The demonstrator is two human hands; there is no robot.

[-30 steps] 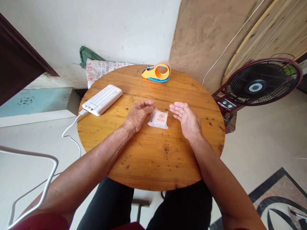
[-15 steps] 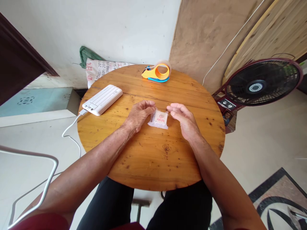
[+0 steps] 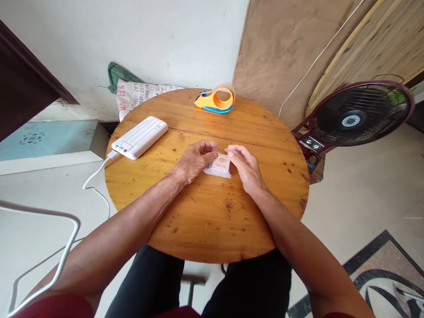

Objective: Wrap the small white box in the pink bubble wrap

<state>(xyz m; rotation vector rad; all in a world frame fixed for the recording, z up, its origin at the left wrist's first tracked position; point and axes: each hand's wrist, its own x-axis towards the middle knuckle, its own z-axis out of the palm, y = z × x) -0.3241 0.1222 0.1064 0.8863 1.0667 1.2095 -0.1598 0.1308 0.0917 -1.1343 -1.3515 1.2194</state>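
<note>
A small square snack in a clear plastic wrapper (image 3: 221, 165) lies near the middle of the round wooden table (image 3: 205, 212). My left hand (image 3: 194, 160) rests on the table with its fingers curled and pinching the wrapper's left edge. My right hand (image 3: 245, 168) has its fingertips closed on the wrapper's right edge. Both hands partly hide the packet's sides.
A white power bank (image 3: 141, 137) with a cable (image 3: 94, 176) lies at the table's left. An orange and blue tape dispenser (image 3: 215, 99) sits at the far edge. A floor fan (image 3: 361, 115) stands to the right, a printed sack (image 3: 139, 93) behind the table.
My right hand turned from palm-up and moved left onto the wrapper's right edge. My left hand's fingers shifted slightly onto the left edge. The packet stayed in place.
</note>
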